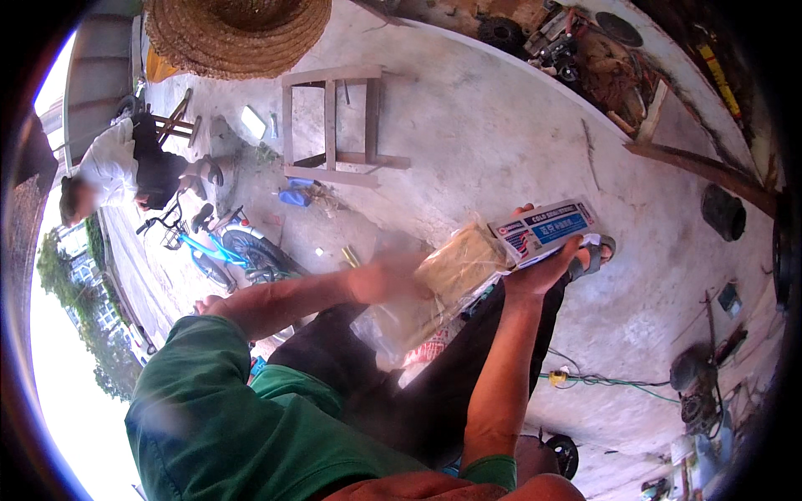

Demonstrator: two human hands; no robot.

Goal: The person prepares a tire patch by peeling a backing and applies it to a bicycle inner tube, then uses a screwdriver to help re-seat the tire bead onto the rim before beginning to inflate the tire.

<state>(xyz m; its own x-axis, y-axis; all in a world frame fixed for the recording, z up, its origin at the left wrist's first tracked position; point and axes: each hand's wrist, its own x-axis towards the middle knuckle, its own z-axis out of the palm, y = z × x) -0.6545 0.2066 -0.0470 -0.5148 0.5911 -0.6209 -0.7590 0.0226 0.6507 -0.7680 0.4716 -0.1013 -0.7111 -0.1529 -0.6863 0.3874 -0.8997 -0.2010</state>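
Observation:
My right hand (537, 269) grips a small printed white and blue cardboard box (547, 224) from below. A tan, wrapped slab in clear plastic (458, 275) extends from the box's left end. My left hand (388, 280), smeared by motion, is at the left part of the plastic; its fingers cannot be made out. Loose clear plastic and a red-and-white printed bag (426, 351) lie below, by my dark-trousered legs.
Another person (134, 167) sits at the left behind a blue bicycle (225, 250). A straw hat (234, 29) is at the top, beside a wooden frame (330, 125). A ledge with clutter (568, 63), a black bucket (723, 213) and cables (610, 380) are at right.

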